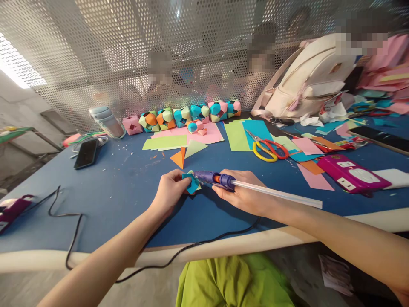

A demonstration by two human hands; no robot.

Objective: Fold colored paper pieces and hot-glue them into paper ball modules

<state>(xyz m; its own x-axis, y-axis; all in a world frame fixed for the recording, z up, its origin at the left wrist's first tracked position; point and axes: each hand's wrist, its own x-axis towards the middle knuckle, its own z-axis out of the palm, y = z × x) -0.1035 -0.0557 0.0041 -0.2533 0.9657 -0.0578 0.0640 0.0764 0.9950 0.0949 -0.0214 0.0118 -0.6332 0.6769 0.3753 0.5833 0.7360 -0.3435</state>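
Observation:
My left hand (pixel 172 187) pinches a small folded paper piece (pixel 192 184), mostly blue with pale green and a bit of orange at its edges. In my right hand (pixel 244 189) is a purple hot glue gun (pixel 211 177), with a long clear glue stick (pixel 277 194) jutting from its back. The gun's nozzle is at the paper piece's upper right edge; whether it touches cannot be made out. Just beyond lie an orange folded paper triangle (pixel 178 158) and a pale green one (pixel 195 148).
Several folded paper balls (pixel 182 117) line the perforated metal screen. Paper sheets (pixel 238 136), scissors (pixel 270 150), a magenta power strip (pixel 354 174) and a backpack (pixel 306 81) lie right. A phone (pixel 86 153) and tumbler (pixel 107 121) stand left. A black cord (pixel 166 261) crosses the table's front edge.

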